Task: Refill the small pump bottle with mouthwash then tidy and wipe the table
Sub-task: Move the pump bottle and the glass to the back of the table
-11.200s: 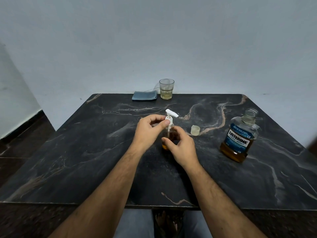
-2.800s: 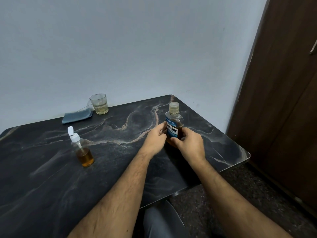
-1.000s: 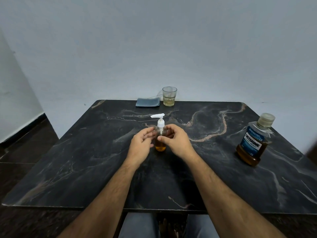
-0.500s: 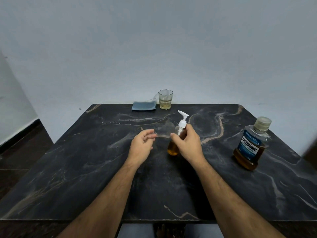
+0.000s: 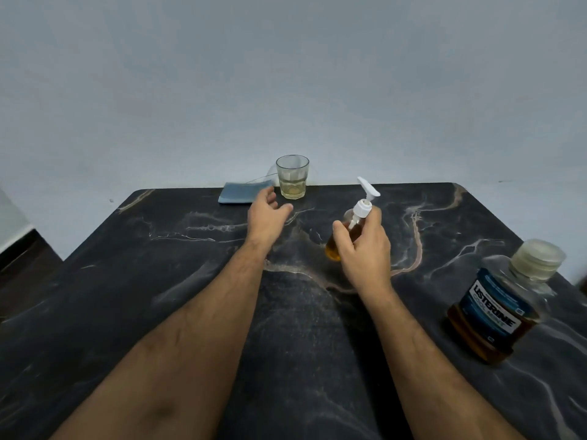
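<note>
The small pump bottle (image 5: 348, 230), part-filled with amber liquid and topped with a white pump head (image 5: 366, 197), is gripped around its body by the right hand (image 5: 363, 249), with the fingers wrapped on the far side and the thumb on the near side. The bottle is held tilted, its nozzle leaning away and to the right; whether its base touches the dark marble table (image 5: 158, 281) cannot be told. The left hand (image 5: 266, 215) is held open and empty, fingers loosely spread, apart from the bottle and to the left of the right hand. Just beyond the left hand's fingertips, at the far edge of the table, a folded blue cloth (image 5: 239, 194) is seen lying flat, and just to the right of it a clear glass tumbler (image 5: 292, 176) stands upright with a little pale yellow liquid at the bottom. Well to the right of the right hand, nearer the table's right edge, the large Listerine mouthwash bottle (image 5: 498, 308) stands with its pale cap (image 5: 538, 258) fitted, amber liquid showing in its lower part. Both forearms are bare and stretched forward over the tabletop.
</note>
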Tool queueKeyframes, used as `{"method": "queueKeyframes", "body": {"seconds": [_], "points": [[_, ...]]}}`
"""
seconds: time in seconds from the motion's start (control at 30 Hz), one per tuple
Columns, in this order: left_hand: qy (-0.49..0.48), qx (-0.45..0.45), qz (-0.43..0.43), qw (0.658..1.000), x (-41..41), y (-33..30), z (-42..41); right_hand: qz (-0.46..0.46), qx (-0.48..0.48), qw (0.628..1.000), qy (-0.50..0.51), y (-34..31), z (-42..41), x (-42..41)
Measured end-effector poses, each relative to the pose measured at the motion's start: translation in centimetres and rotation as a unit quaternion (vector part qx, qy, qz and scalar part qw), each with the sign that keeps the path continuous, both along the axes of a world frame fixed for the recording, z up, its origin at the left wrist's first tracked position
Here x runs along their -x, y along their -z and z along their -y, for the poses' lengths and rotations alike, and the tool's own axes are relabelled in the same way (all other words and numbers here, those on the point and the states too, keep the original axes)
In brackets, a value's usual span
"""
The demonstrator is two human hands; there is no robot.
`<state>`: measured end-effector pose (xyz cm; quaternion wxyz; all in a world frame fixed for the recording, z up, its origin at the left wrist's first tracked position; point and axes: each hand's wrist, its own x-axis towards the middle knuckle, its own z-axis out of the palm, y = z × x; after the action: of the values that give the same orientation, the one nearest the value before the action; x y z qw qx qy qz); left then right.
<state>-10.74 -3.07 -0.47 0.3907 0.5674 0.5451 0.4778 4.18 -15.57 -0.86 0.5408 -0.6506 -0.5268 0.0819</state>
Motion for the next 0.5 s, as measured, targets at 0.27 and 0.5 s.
{"method": "queueKeyframes", "body": {"seconds": [0.27, 0.5], "points": [[-0.049, -0.016, -0.042, 0.998, -5.0, 0.5, -8.6, 0.005, -0.035, 0.999, 0.013, 2.0, -1.2, -0.1], [-0.099, -0.027, -0.056, 0.993, -7.2, 1.5, -11.9, -0.044, -0.028, 0.998, 0.041, 2.8, -1.3, -0.3]]}}
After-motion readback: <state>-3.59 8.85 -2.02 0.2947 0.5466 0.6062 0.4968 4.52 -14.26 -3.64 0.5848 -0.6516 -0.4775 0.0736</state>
